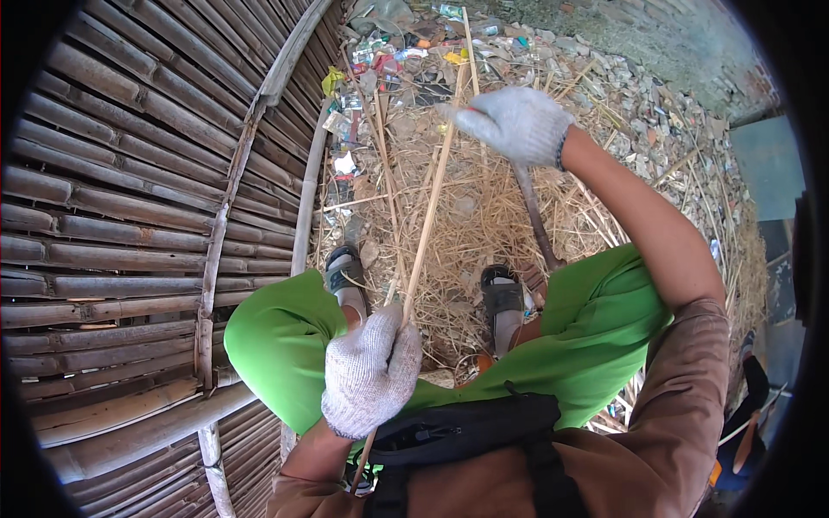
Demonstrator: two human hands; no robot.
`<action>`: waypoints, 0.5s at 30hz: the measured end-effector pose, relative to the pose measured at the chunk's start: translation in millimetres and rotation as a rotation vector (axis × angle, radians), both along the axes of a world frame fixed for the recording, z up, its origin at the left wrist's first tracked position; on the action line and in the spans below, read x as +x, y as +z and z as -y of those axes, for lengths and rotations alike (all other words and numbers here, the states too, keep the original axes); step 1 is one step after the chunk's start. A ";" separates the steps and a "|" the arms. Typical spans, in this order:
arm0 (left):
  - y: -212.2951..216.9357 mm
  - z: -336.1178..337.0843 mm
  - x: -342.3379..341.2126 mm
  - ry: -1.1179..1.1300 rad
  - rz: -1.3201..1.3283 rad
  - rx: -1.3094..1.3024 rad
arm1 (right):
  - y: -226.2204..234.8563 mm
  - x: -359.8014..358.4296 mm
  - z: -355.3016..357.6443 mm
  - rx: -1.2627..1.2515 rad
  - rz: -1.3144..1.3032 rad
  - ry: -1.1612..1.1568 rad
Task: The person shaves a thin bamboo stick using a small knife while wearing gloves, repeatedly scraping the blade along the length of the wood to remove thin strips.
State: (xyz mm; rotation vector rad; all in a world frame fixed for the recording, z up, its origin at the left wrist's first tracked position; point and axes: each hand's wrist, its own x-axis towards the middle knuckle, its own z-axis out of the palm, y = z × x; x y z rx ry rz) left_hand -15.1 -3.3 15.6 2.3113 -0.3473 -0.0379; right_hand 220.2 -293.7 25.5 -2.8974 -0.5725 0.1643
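My left hand point(371, 371), in a whitish knitted glove, is closed round a long pale bamboo strip point(434, 203). The strip slants from beside my waist, up between my knees, toward the far litter. Beyond the knees and to the right, my right hand point(516, 125), gloved too, is closed beside the strip's upper part. A blurred, thin tip sticks out to the left of its fingers, with a reddish spot near the thumb; what it grips I cannot make out. Below that hand a dark stick point(537, 216) slopes down toward my right foot.
A bamboo-slat wall point(129, 207) fills the left side. Straw-like shavings point(466, 224) cover the ground between my sandalled feet. Litter and stones point(406, 56) lie farther off, before a concrete wall point(604, 34). Another person's dark-clothed limb point(751, 388) shows at the right edge.
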 end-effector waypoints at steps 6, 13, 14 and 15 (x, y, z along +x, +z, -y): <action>5.4 3.8 3.4 0.007 0.004 -0.097 | -26.9 9.1 2.6 0.662 -0.019 -0.181; 3.3 -1.0 10.9 0.093 -0.537 -0.551 | -34.6 -5.1 -39.4 1.289 -0.477 -0.407; 3.5 0.4 15.6 0.101 -0.533 -0.552 | -33.2 -10.0 -44.5 1.289 -0.482 -0.398; 3.6 2.2 21.1 0.098 -0.546 -0.661 | -30.4 -16.6 -50.2 1.279 -0.487 -0.395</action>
